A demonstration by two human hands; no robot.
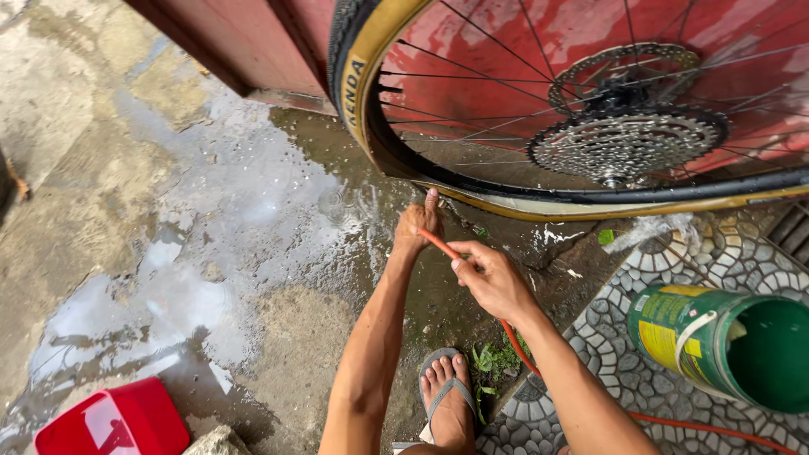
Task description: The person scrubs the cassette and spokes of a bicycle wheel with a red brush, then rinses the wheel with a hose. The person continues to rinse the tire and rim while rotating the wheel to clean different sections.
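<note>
A bicycle wheel (396,160) with a tan-walled black tyre, thin spokes, a cassette (628,145) and a brake disc leans against a wet red wall. My left hand (417,227) is closed around the end of a thin orange hose (440,246), thumb up against the tyre's lower edge. My right hand (489,276) pinches the same hose a little further back. The hose runs down past my right forearm and along the patterned floor (716,428). Water spreads over the concrete in front of the wheel.
A green bucket (725,341) lies on its side on the patterned stone floor at right. A red plastic box (114,421) sits at the bottom left. My foot in a grey sandal (447,392) stands below my hands. Wet concrete (211,219) with puddles fills the left.
</note>
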